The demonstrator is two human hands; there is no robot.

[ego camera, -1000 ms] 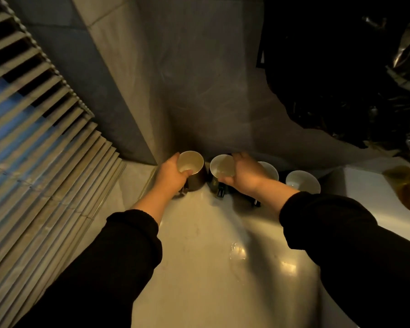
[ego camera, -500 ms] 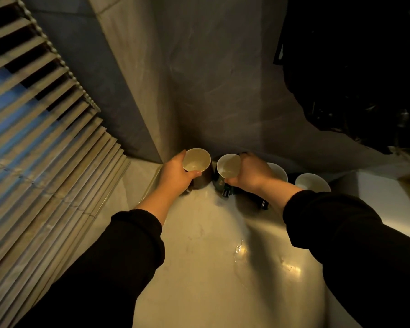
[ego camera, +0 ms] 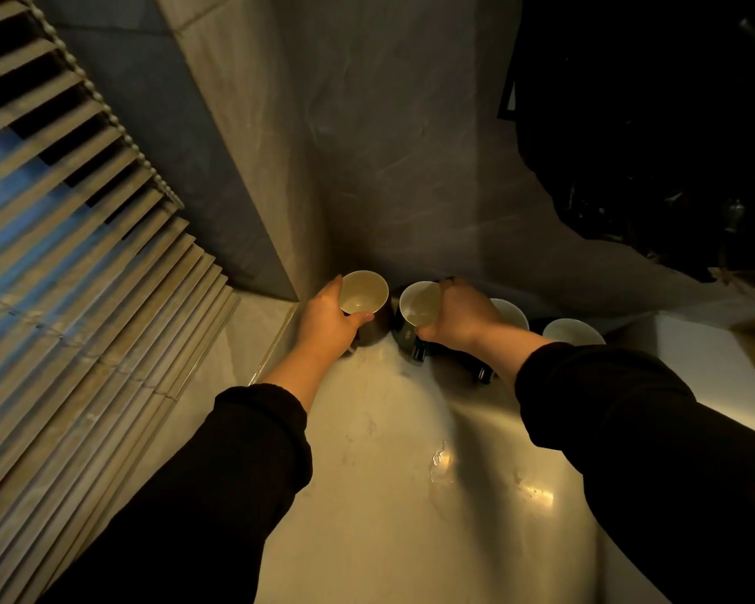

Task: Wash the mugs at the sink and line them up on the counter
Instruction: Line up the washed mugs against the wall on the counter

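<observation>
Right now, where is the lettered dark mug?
In the head view, the lettered mug is second from left along the wall, gripped by the right hand, beside the brown mug.

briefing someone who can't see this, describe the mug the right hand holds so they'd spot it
On the counter, a row of mugs lines the wall from the corner. The mug is second from the corner, gripped by the right hand, the only one showing lettering on its dark side.

Worktop (ego camera: 389,494), rear corner by wall (ego camera: 389,167)
Left hand (ego camera: 328,320) grips end mug (ego camera: 369,298); right hand (ego camera: 458,318) grips adjacent mug (ego camera: 417,305)
</observation>
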